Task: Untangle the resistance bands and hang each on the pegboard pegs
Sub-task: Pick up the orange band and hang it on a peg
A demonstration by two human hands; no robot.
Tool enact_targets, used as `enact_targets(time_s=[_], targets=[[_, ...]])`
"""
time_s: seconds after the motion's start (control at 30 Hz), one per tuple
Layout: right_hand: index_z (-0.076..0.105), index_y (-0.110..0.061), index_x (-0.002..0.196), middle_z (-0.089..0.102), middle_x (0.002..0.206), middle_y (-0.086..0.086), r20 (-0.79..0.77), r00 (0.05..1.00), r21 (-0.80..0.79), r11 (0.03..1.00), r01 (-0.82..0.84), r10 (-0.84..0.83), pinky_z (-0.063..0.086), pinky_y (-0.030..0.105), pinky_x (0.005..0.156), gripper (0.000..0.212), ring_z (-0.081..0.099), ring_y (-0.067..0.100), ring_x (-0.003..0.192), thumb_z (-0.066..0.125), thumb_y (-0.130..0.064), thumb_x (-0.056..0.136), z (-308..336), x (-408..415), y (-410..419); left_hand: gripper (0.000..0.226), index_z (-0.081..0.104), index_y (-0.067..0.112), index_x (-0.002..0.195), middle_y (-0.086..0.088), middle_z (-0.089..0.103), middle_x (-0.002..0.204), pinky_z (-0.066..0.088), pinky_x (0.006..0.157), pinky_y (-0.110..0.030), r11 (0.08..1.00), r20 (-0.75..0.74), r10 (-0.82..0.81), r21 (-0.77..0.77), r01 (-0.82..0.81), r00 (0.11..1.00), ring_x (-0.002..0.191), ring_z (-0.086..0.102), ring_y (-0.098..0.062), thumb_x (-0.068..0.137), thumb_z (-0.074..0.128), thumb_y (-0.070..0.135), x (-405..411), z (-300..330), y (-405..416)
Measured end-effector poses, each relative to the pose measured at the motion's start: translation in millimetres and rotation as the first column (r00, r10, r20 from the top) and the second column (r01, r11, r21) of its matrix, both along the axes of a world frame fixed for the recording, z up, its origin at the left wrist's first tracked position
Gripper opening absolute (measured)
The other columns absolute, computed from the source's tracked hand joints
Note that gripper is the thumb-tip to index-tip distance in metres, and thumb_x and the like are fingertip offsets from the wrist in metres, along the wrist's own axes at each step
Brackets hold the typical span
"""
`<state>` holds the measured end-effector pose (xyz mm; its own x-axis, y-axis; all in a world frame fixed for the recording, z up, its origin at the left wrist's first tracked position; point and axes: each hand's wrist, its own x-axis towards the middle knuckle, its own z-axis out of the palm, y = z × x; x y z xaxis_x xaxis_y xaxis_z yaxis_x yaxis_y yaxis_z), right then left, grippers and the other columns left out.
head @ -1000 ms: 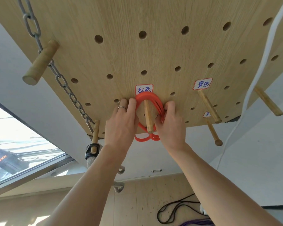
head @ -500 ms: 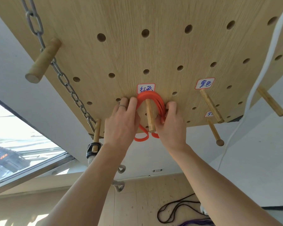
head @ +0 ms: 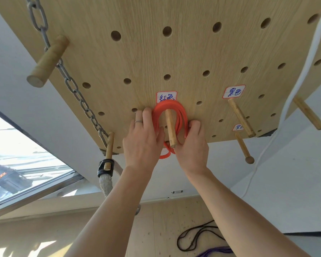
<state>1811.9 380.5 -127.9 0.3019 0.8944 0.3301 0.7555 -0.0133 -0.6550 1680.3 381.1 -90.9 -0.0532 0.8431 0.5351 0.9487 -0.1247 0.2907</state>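
Observation:
A red resistance band (head: 174, 112) loops several times over a wooden peg (head: 170, 130) on the light wood pegboard (head: 174, 52), right under a white handwritten label (head: 166, 97). My left hand (head: 144, 141), wearing a ring, presses the band's left strands against the board. My right hand (head: 192, 145) pinches the right strands beside the peg. The band's lower loops hang between my palms. On the floor below lie a black band (head: 196, 236) and a purple band (head: 216, 252).
Bare pegs (head: 241, 117) (head: 244, 148) stick out under two more labels to the right, another peg (head: 309, 113) further right. A thick peg (head: 46, 62) holds a steel chain (head: 72, 88) at left. A rope handle (head: 106, 167) hangs from a small peg. A white cord (head: 295, 80) runs down the right side.
Both hands have slid slightly down the red band, gathering its strands closer around the peg. The hanging loops look shorter and more bunched between the palms.

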Motion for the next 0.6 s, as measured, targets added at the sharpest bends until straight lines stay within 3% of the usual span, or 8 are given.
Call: enact_targets(time_s=[0.17, 0.3, 0.47, 0.6], targets=[[0.044, -0.014, 0.108, 0.052, 0.103, 0.001, -0.008, 1.000, -0.006, 1.000, 0.019, -0.019, 0.034, 0.029, 0.061, 0.058, 0.044, 0.018, 0.077, 0.084, -0.044, 0.079, 7, -2, -3, 0.046, 0.037, 0.016, 0.107, -0.005, 0.060, 0.097, 0.032, 0.049, -0.030, 0.998, 0.017, 0.022, 0.051, -0.023, 1.000, 0.078, 0.062, -0.030, 0.090, 0.073, 0.040, 0, 7, 0], [0.047, -0.011, 0.110, 0.054, 0.102, 0.003, -0.044, 0.999, 0.061, 0.998, 0.009, -0.007, 0.035, 0.029, 0.063, 0.051, 0.048, 0.020, 0.079, 0.082, -0.036, 0.082, 15, -2, -2, 0.045, 0.033, 0.019, 0.102, -0.005, 0.056, 0.094, 0.031, 0.049, -0.030, 0.995, 0.019, 0.024, 0.093, -0.026, 1.000, 0.072, 0.059, -0.028, 0.093, 0.070, 0.041, -3, 17, 1], [0.049, -0.009, 0.103, 0.054, 0.103, 0.008, -0.017, 1.000, 0.100, 0.995, 0.008, -0.006, 0.036, 0.030, 0.062, 0.038, 0.055, 0.026, 0.081, 0.075, -0.031, 0.089, 19, -4, 4, 0.033, 0.042, 0.018, 0.106, -0.006, 0.055, 0.100, 0.033, 0.049, -0.031, 0.998, -0.050, 0.006, 0.062, -0.002, 0.999, 0.074, 0.060, -0.030, 0.097, 0.065, 0.040, -2, 22, 4], [0.049, -0.009, 0.104, 0.054, 0.104, 0.006, 0.020, 1.000, 0.073, 0.997, -0.007, 0.005, 0.036, 0.029, 0.061, 0.045, 0.056, 0.025, 0.081, 0.078, -0.038, 0.086, 21, -1, 2, 0.026, 0.044, 0.016, 0.108, -0.008, 0.054, 0.108, 0.035, 0.047, -0.033, 1.000, -0.033, -0.016, 0.002, 0.016, 0.999, 0.075, 0.060, -0.033, 0.101, 0.059, 0.035, -2, 27, 2]])
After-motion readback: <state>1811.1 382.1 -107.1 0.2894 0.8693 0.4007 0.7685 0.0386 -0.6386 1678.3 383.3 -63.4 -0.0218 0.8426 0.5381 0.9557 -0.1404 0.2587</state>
